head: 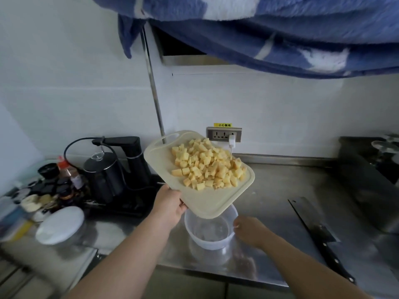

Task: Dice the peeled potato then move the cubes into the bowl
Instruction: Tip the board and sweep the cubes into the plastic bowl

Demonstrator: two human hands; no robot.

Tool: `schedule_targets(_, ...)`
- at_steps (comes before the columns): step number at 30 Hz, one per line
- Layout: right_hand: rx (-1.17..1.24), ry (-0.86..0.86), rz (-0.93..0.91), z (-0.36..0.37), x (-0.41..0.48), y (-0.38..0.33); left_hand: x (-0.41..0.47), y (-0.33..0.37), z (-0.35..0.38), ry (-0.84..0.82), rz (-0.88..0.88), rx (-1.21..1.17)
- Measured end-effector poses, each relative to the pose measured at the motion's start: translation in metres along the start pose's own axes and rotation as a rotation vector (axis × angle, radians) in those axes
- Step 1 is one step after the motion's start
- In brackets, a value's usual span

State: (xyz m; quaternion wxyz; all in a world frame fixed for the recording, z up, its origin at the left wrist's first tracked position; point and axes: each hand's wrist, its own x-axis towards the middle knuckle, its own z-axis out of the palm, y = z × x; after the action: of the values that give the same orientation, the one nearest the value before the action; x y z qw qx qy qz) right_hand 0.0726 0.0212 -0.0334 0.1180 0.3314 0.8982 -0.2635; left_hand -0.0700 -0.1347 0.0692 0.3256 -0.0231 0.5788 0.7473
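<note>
A cream cutting board (164, 160) is lifted off the counter and tilted, its near corner hanging over a translucent white bowl (195, 238). Several yellow potato cubes (210, 165) lie heaped on the board's upper right half. My left hand (169, 207) grips the board's lower left edge. My right hand (248, 230) holds the bowl's right rim with curled fingers. The bowl stands on the steel counter near its front edge, and I see no cubes in it.
A cleaver (317, 234) lies on the steel counter (280, 190) to the right. A black kettle (105, 175) on its base, several bottles (69, 175) and a white-lidded jar (60, 225) crowd the left. Blue cloth (269, 29) hangs overhead. A wall socket (223, 134) sits behind.
</note>
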Motion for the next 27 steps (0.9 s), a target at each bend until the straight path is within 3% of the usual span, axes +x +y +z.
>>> schedule_targets(6,-0.081,0.082,0.145,-0.018,-0.021,0.065,-0.001,-0.015,0.017,-0.052,-0.027,0.03)
schedule_targets(14,0.039,0.16,0.254,-0.049,-0.059,0.125,0.005,-0.059,0.052,-0.097,-0.112,0.113)
schedule_targets(18,0.602,0.468,0.3,-0.076,-0.057,0.136,0.006,-0.073,0.068,-0.121,-0.127,0.163)
schedule_targets(22,0.822,0.435,0.246,-0.098,-0.039,0.119,0.02,-0.082,0.076,-0.107,-0.125,0.213)
schedule_targets(27,0.635,0.337,0.212,-0.112,-0.007,0.102,0.043,-0.093,0.08,-0.068,-0.089,0.255)
